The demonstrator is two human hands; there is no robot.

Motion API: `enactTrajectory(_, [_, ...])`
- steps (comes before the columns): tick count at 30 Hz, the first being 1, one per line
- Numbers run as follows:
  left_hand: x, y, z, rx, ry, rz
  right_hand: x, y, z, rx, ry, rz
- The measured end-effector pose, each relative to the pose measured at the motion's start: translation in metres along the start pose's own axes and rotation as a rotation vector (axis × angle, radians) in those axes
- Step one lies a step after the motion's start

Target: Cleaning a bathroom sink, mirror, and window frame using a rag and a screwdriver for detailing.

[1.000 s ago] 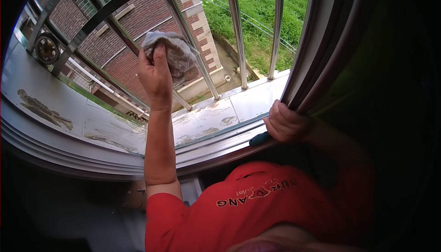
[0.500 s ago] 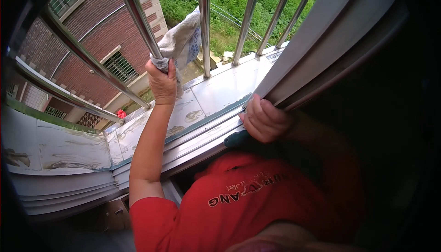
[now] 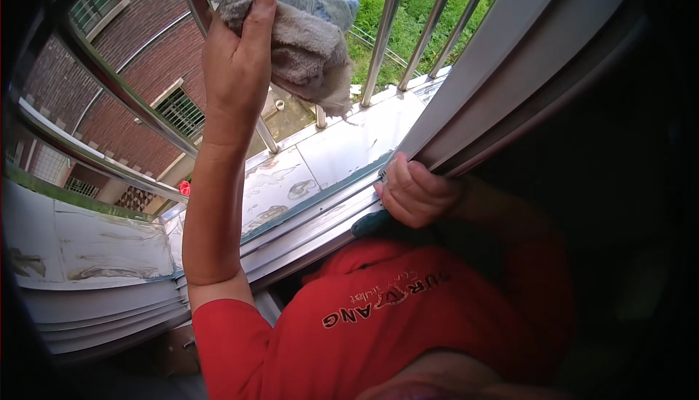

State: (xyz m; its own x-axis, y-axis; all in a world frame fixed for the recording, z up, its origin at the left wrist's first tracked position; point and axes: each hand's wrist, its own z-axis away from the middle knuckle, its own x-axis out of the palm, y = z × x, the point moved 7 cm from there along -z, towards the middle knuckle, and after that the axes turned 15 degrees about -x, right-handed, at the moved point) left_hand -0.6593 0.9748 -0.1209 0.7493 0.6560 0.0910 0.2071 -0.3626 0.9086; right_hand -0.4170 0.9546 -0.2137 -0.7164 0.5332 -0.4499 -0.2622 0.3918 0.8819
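Note:
My left hand (image 3: 237, 61) is raised at the top, its fingers closed on a damp-looking grey cloth (image 3: 309, 46) with a bluish patch. The cloth is bunched up and hangs to the right of the hand, in front of the metal window bars (image 3: 384, 32). One bar runs behind this hand; whether the cloth touches it is hidden. Lower right, my right hand (image 3: 416, 192) is curled around the edge of the window frame (image 3: 477, 87), just above the sliding track (image 3: 320, 214).
Beyond the track lies a white tiled sill (image 3: 338, 152) with brown smears. Left of it is a streaked tiled side ledge (image 3: 109, 243). A dark green object (image 3: 370, 223) sits by the track, near my right hand. Outside are a brick building (image 3: 138, 6) and grass.
My left hand has moved up along the bar with the cloth, which is now bunched rather than hanging out between the bars. The right hand keeps its place on the frame.

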Motion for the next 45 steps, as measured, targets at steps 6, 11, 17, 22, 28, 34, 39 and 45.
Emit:
enactTrajectory(6, [0.055,0.037,-0.055,0.183,0.242,-0.332,0.001,-0.001,-0.006,-0.051,-0.048,-0.044])
enactTrajectory(11, [0.056,-0.032,-0.026,0.384,0.388,-0.502,0.003,-0.001,-0.004,0.009,-0.076,-0.006])
enactTrajectory(17, [0.030,-0.213,0.049,0.148,0.256,-0.763,-0.002,0.004,-0.008,0.020,-0.032,0.002])
enactTrajectory(22, [0.020,-0.204,0.055,-0.225,-0.090,-0.814,-0.003,0.003,-0.010,-0.005,-0.048,0.002])
enactTrajectory(28, [0.054,-0.026,0.016,0.070,0.014,-0.127,-0.003,0.001,-0.002,0.036,0.005,0.032])
enactTrajectory(34, [0.146,0.025,-0.073,0.391,0.084,-0.189,-0.008,0.005,-0.008,0.033,-0.002,0.058])
enactTrajectory(39, [0.178,-0.016,-0.081,0.364,0.069,-0.165,-0.009,0.002,-0.003,0.023,0.087,0.085])
enactTrajectory(45, [0.138,-0.128,0.006,-0.092,-0.263,0.095,-0.005,-0.001,0.005,0.116,0.143,0.079])
